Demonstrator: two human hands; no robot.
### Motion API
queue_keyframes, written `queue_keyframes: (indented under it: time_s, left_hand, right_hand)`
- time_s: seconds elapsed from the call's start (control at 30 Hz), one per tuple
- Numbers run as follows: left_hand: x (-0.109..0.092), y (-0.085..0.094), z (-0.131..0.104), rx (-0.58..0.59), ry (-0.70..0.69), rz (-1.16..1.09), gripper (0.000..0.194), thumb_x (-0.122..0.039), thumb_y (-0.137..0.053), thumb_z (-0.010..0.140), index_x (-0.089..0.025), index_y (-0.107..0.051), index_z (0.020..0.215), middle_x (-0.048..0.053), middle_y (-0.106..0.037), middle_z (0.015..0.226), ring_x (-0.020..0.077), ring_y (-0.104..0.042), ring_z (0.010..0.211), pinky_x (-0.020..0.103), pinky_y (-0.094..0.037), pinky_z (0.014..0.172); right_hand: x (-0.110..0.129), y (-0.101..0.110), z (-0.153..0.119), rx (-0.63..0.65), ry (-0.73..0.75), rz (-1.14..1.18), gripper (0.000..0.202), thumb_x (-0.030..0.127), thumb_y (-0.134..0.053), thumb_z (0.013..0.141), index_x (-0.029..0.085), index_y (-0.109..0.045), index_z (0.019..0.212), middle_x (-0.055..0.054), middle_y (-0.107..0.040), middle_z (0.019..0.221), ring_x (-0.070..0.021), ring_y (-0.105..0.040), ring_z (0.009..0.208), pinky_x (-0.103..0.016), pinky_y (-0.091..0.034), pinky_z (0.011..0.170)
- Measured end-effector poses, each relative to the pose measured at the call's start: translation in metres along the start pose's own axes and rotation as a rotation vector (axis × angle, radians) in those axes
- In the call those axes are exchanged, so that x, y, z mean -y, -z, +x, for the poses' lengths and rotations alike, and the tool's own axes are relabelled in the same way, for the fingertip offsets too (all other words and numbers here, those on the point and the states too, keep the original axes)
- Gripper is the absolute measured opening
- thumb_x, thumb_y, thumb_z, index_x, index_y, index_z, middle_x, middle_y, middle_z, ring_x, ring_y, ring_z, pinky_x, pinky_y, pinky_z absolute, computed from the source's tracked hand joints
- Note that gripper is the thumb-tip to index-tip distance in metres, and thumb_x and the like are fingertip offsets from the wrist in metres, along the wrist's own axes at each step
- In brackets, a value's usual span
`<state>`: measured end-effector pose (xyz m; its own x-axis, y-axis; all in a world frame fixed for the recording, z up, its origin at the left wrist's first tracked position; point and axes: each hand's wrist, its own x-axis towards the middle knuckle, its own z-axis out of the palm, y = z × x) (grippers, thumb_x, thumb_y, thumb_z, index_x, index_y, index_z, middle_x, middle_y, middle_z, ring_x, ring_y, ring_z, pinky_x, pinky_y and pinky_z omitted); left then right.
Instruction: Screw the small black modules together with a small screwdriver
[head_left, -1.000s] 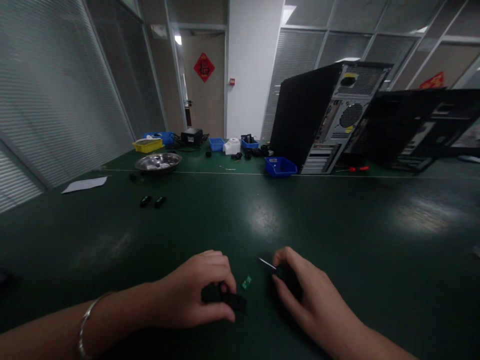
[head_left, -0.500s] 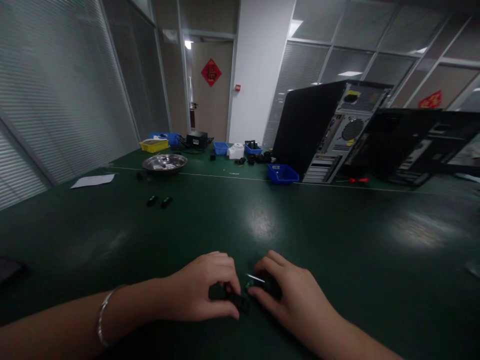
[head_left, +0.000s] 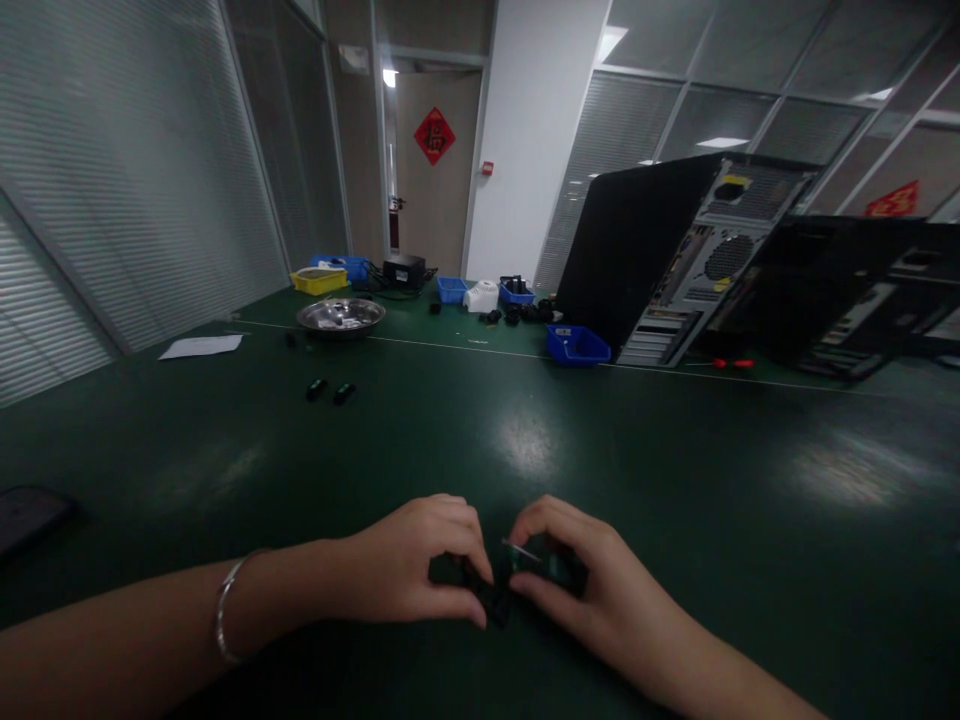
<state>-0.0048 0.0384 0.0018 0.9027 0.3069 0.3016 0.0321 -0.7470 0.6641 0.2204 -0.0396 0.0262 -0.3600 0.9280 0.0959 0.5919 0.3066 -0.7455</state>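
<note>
My left hand (head_left: 427, 565), with a silver bangle on its wrist, pinches a small black part (head_left: 496, 604) between thumb and fingers. Just to the right, my right hand (head_left: 581, 565) holds a small dark green piece (head_left: 521, 560) with a thin shiny edge between thumb and forefinger. The two pieces are close together low in the middle of the view; whether they touch cannot be made out. Two small black pieces with green marks, one (head_left: 316, 389) beside the other (head_left: 344, 393), lie farther off on the green table.
Across the green table (head_left: 420, 430) stand a metal dish (head_left: 341, 316), a yellow tray (head_left: 320, 282), a blue bin (head_left: 577, 346) and a black computer tower (head_left: 637, 250). Paper (head_left: 201, 346) lies left; a dark flat object (head_left: 30, 515) is at the left edge.
The view has shifted slightly, so the background sits farther right. The thin shiny edge at my right hand is tilted more steeply. Both hands keep their hold.
</note>
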Motion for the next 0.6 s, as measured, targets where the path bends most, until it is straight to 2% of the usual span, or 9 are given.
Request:
queue_keyframes:
  time_s: [0.1,0.2,0.33,0.6]
  left_hand:
    - [0.0031,-0.0004,-0.0007,0.014,0.011,-0.016,0.026,-0.042,-0.072,0.09,-0.018,-0.07,0.098,0.006,-0.071,0.094,0.0208,-0.065,0.087,0.032,-0.047,0.079]
    - [0.0039,-0.0008,-0.0009,0.022,0.019,-0.018,0.021,-0.033,-0.077,0.087,-0.017,-0.067,0.097,0.005,-0.07,0.095,0.02,-0.064,0.089,0.03,-0.047,0.08]
    - [0.0032,-0.0014,-0.0002,0.019,0.019,-0.009,0.021,-0.022,-0.082,0.081,-0.017,-0.065,0.092,0.004,-0.068,0.093,0.0197,-0.062,0.087,0.029,-0.046,0.079]
    - [0.0018,-0.0012,0.0005,0.035,0.026,0.006,0.02,-0.023,-0.081,0.083,-0.017,-0.064,0.089,0.003,-0.066,0.091,0.0195,-0.062,0.087,0.029,-0.045,0.08]
  right_hand:
    - [0.0004,0.0011,0.0009,0.055,0.085,0.139,0.016,0.013,-0.076,0.086,0.019,-0.068,0.099,-0.002,-0.067,0.1,-0.0176,-0.064,0.094,-0.028,-0.049,0.083]
    - [-0.0004,-0.002,0.0025,0.09,0.113,0.192,0.018,0.016,-0.081,0.082,0.017,-0.071,0.098,-0.003,-0.067,0.1,-0.0176,-0.064,0.094,-0.027,-0.049,0.083]
    - [-0.0013,-0.0063,0.0043,0.126,0.13,0.183,0.017,0.018,-0.081,0.083,0.017,-0.073,0.097,-0.004,-0.065,0.101,-0.0173,-0.063,0.095,-0.026,-0.05,0.082]
    - [0.0008,-0.0057,0.0026,0.207,0.177,0.095,0.012,0.02,-0.074,0.089,0.018,-0.071,0.1,-0.003,-0.062,0.105,-0.0158,-0.062,0.097,-0.024,-0.05,0.085]
